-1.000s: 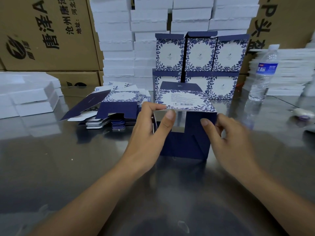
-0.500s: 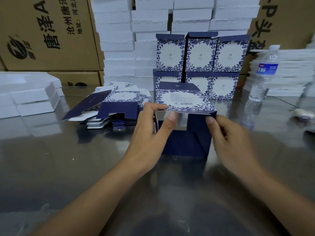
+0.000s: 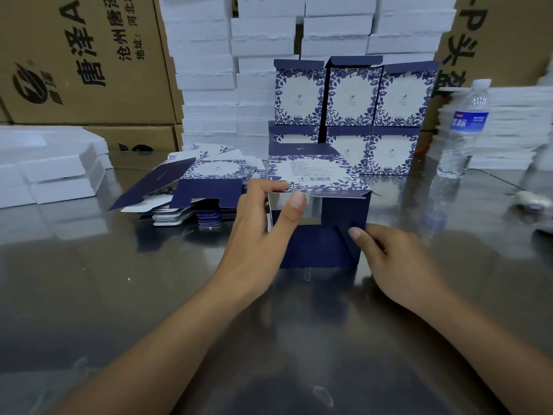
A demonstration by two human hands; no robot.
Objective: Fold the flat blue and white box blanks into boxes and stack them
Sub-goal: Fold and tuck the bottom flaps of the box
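Your left hand (image 3: 263, 235) is pinching the near left edge of the half-formed box (image 3: 320, 205), thumb pressed against the silver inside of the open end and fingers curled over the patterned top panel. Your right hand (image 3: 392, 265) is lying against the box's lower right corner, its fingers bent and the thumb tip touching the dark blue flap there; you are pressing rather than clasping, so the hand is closing on nothing.

The box is standing on the shiny metal table (image 3: 89, 295) right in front of you, open end facing you, barcode panel on top. Just to its left, the pile of flat blanks (image 3: 191, 187) is lying fanned out on the table. Behind the box, the finished boxes (image 3: 353, 115) are sitting stacked in two rows, flower-bordered faces toward you. A water bottle (image 3: 463, 127) is standing upright to the right of that stack. White foam trays (image 3: 209, 70) are rising in tall columns behind everything, with brown cartons (image 3: 83, 55) at the back left.
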